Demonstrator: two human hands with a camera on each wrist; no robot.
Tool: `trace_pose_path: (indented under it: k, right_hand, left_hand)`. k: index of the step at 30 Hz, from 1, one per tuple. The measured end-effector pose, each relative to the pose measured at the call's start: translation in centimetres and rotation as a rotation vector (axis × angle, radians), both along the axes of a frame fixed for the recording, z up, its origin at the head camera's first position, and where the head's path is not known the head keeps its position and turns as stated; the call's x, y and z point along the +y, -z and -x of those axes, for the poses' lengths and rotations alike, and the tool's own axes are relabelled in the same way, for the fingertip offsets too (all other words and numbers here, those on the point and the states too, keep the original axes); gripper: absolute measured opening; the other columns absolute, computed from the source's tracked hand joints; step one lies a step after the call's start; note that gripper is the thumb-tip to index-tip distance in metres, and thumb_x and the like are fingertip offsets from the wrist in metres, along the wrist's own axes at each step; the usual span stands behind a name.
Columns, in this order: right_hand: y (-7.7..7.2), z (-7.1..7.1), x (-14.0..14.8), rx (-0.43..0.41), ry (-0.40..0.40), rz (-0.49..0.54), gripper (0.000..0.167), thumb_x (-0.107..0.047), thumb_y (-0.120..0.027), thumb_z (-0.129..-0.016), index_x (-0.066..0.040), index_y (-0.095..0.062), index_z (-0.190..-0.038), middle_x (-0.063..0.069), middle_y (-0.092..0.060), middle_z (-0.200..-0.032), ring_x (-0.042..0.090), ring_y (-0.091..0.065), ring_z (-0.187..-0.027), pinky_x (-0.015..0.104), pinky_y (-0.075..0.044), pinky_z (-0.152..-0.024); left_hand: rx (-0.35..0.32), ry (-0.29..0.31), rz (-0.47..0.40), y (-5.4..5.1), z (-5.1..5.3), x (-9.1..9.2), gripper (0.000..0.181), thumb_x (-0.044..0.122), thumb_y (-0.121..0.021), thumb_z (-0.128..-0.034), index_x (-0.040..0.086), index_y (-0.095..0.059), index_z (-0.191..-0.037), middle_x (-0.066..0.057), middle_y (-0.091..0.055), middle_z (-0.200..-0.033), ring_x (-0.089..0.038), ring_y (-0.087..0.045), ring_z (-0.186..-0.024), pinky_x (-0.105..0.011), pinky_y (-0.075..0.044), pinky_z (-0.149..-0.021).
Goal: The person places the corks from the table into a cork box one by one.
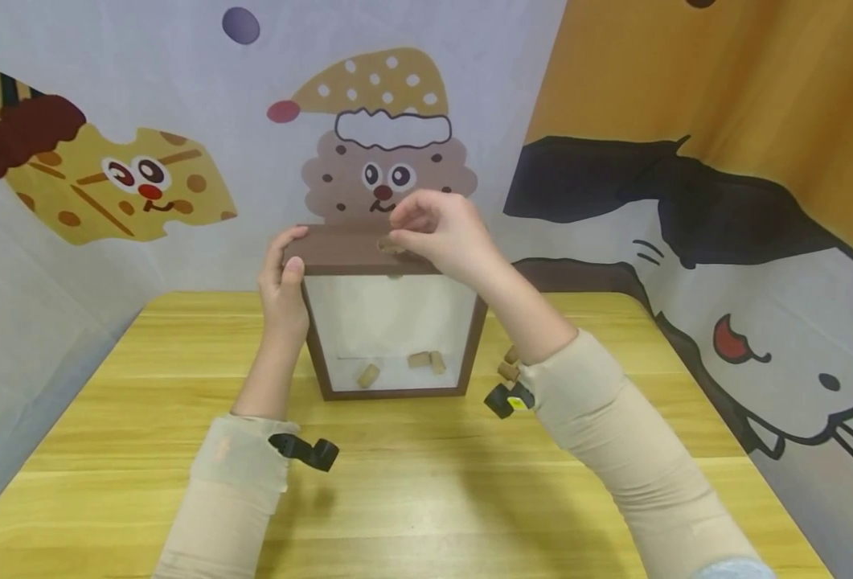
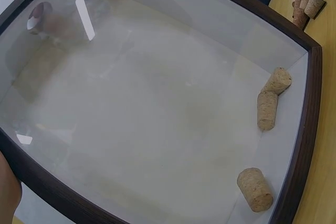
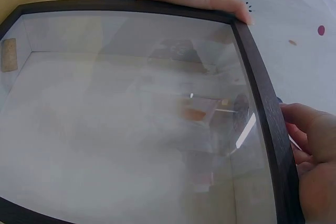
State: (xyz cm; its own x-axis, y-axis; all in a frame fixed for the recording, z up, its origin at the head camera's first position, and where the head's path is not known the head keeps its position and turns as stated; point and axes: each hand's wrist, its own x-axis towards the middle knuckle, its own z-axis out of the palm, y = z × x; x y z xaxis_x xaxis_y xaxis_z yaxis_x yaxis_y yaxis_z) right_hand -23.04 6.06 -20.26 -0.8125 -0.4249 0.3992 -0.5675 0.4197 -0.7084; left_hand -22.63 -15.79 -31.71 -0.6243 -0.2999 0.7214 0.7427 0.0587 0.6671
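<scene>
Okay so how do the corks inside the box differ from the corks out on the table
The corks inside sit behind the clear front of the box; the corks outside are on the table. Inside, one lies well apart from the other two; those outside bunch together. In the head view, the inside three show plainly, while the right sleeve partly hides the outside ones. Both are short brown cylinders.

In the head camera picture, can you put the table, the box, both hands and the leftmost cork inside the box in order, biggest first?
1. Table
2. Box
3. Left hand and right hand: too alike to rank
4. Leftmost cork
</scene>
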Motion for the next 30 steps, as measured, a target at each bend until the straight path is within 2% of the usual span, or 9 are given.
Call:
trace_pose_path:
  k: [8, 13, 17, 24, 30]
  right_hand:
    - [0.4, -0.4, 0.7, 0.012, -0.006, 0.032, 0.017, -0.012, -0.071, -0.087, -0.007, -0.066, -0.103, -0.001, -0.067, -0.098, 0.009, -0.063, -0.087, 0.026, -0.049, -0.079]
    - [0.6, -2.0, 2.2, 0.008, 0.001, 0.085, 0.018, -0.012, -0.072, -0.086, -0.008, -0.067, -0.103, 0.002, -0.068, -0.099, 0.011, -0.063, -0.089, 0.028, -0.049, -0.081]
    - [1.2, -3.9, 4.0, 0.051, 0.004, 0.129, 0.019, -0.011, -0.072, -0.086, -0.006, -0.067, -0.104, 0.003, -0.068, -0.1, 0.013, -0.063, -0.09, 0.031, -0.049, -0.082]
    - [3.8, -6.8, 7.8, 0.2, -0.025, 0.234, 0.02, 0.01, -0.072, -0.079, 0.002, -0.066, -0.096, 0.008, -0.068, -0.092, 0.017, -0.062, -0.082, 0.028, -0.05, -0.077]
    - [7.2, -7.8, 11.4, 0.222, 0.007, 0.219, 0.025, 0.019, -0.07, -0.073, 0.005, -0.066, -0.093, 0.002, -0.067, -0.086, 0.013, -0.061, -0.078, 0.023, -0.048, -0.078]
  left_hand:
    - [-0.004, 0.002, 0.006, 0.4, 0.1, -0.3, 0.084, 0.069, -0.058, -0.0787, -0.002, -0.056, -0.123, -0.016, -0.054, -0.13, -0.024, -0.037, -0.13, -0.041, -0.019, -0.107]
    - [-0.017, 0.002, 0.01, 0.4, 0.0, -0.3, 0.084, 0.069, -0.057, -0.0786, -0.001, -0.056, -0.123, -0.016, -0.053, -0.131, -0.024, -0.036, -0.131, -0.041, -0.018, -0.107]
    - [-0.027, 0.02, 0.011, 0.2, 0.0, -0.2, 0.085, 0.07, -0.057, -0.078, -0.001, -0.055, -0.125, -0.014, -0.052, -0.132, -0.023, -0.035, -0.132, -0.042, -0.016, -0.107]
    - [-0.013, 0.023, 0.006, 0.0, 0.1, -0.1, 0.086, 0.07, -0.058, -0.0774, -0.002, -0.055, -0.124, -0.016, -0.053, -0.13, -0.024, -0.035, -0.131, -0.041, -0.017, -0.107]
    - [-0.012, 0.011, 0.019, 0.3, 0.1, -0.2, 0.085, 0.07, -0.057, -0.079, -0.002, -0.055, -0.124, -0.012, -0.053, -0.131, -0.023, -0.035, -0.131, -0.041, -0.018, -0.107]
